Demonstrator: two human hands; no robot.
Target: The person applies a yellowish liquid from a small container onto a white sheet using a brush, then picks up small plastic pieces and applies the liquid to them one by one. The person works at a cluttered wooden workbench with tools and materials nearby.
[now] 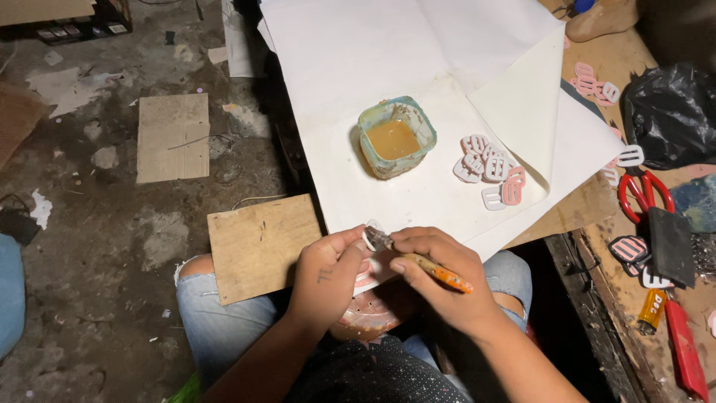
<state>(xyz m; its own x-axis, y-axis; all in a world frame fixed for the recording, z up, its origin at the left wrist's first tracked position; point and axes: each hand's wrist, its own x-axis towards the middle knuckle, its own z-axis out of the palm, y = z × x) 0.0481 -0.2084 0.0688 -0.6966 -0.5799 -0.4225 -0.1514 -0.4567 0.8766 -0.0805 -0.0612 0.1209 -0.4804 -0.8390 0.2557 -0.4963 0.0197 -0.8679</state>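
My left hand (328, 272) pinches a small white flat piece (372, 232) between thumb and fingers, just above my lap. An orange-handled brush (440, 272) sits in my right hand (440, 280), its bristle tip touching the piece. Under both hands lies a pinkish round thing (369, 313) on my knees. Ahead on a large white paper sheet (388, 45) stands a square greenish tub (396, 136) holding amber glue. To its right lies a heap of small white and pink cut pieces (488, 170).
A wooden board (257, 242) lies by my left knee, and a cardboard sheet (173, 136) is on the dirty floor. On the right bench are red scissors (645, 194), a black bag (671, 112), a dark block (671, 245), a small orange tube (651, 310) and more pieces (597, 83).
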